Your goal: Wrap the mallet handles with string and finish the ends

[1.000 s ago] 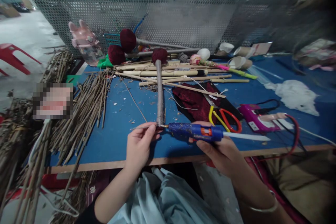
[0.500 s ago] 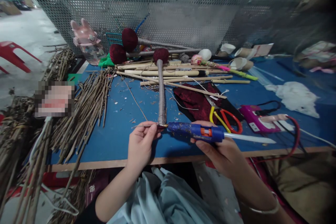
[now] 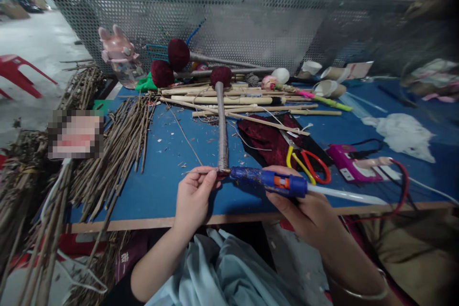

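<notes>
My right hand (image 3: 306, 213) is wrapped round a blue hot glue gun (image 3: 253, 178) that points left. A long white glue stick (image 3: 353, 196) juts from its back end. Between the thumb and fingers of my left hand (image 3: 193, 196) is a thin twig (image 3: 189, 172), with a small dark red piece at its right end, close to the gun's nozzle. Whether the nozzle touches it, I cannot tell. Just beyond, a grey-wrapped stick (image 3: 222, 129) lies on the table with its near end by my fingertips and a maroon ball (image 3: 221, 76) on its far end.
Loose brown twigs (image 3: 114, 153) cover the left of the blue table (image 3: 168, 148). Scissors (image 3: 315, 167) with red and yellow handles rest by maroon cloth (image 3: 260, 134). A purple power strip (image 3: 349, 165) and white plastic bag (image 3: 405, 134) lie at right; pale sticks (image 3: 225, 100) lie behind.
The glue gun has shifted slightly to the right with my right hand. My left hand keeps its pinch on the twig, almost in the same place.
</notes>
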`<action>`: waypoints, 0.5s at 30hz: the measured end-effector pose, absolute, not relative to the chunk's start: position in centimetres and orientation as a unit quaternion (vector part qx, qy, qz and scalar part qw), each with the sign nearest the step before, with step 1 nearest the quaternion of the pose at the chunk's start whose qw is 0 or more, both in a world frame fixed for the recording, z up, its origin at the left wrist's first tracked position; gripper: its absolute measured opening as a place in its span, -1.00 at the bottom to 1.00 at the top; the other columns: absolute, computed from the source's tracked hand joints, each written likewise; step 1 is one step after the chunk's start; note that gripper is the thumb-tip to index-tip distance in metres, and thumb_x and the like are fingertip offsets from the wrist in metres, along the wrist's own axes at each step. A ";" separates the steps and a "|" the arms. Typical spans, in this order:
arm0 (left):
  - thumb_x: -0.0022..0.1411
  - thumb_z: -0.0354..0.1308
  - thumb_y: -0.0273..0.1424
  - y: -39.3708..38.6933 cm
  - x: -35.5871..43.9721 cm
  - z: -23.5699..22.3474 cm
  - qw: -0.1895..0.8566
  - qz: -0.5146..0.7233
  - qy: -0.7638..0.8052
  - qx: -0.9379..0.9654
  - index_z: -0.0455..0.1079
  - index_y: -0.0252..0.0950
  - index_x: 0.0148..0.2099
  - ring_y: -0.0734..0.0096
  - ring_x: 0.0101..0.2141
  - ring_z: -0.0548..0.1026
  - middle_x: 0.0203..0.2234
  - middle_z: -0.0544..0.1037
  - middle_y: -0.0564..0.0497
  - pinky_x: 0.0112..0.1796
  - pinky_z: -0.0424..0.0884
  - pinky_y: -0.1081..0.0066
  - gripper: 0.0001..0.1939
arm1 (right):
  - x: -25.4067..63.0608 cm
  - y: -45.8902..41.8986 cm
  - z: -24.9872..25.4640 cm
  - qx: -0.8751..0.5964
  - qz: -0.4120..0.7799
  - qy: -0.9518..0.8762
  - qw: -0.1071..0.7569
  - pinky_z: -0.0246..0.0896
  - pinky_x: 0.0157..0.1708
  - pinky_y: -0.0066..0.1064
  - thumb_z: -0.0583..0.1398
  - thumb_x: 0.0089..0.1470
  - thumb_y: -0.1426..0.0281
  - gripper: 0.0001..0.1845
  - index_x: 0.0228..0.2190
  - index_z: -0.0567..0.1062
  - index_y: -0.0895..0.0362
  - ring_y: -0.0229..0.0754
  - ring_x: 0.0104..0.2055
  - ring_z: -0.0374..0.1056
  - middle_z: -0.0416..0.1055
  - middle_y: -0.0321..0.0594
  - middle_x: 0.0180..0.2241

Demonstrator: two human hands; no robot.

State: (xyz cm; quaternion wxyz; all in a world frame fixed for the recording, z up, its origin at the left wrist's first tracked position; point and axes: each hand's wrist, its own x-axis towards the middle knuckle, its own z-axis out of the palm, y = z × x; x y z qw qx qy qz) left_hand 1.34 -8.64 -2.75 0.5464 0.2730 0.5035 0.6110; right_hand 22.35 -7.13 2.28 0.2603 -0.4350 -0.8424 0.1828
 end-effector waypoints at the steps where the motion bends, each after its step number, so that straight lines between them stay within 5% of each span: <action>1: 0.03 0.27 -0.22 -8.6 1.3 -2.8 0.546 0.611 0.503 0.273 0.41 -0.37 -0.29 0.56 -0.49 0.48 -0.50 0.54 0.02 -0.38 0.45 0.52 -0.69 | 22.4 -7.1 2.3 -0.436 0.183 -0.843 0.259 0.30 -0.10 -0.38 0.05 0.17 0.34 -0.68 -0.04 0.32 0.13 -0.12 -0.10 0.39 0.37 -0.09 -0.06; 15: -0.02 0.30 -0.19 -8.5 1.5 -2.4 0.547 0.614 0.507 0.258 0.39 -0.38 -0.31 0.49 -0.45 0.50 -0.46 0.55 -0.01 -0.39 0.47 0.50 -0.64 | 23.8 -6.8 2.7 -0.421 0.187 -0.847 0.266 0.33 -0.20 -0.38 0.08 0.12 0.36 -0.66 -0.04 0.34 0.09 -0.11 -0.15 0.42 0.42 -0.10 -0.09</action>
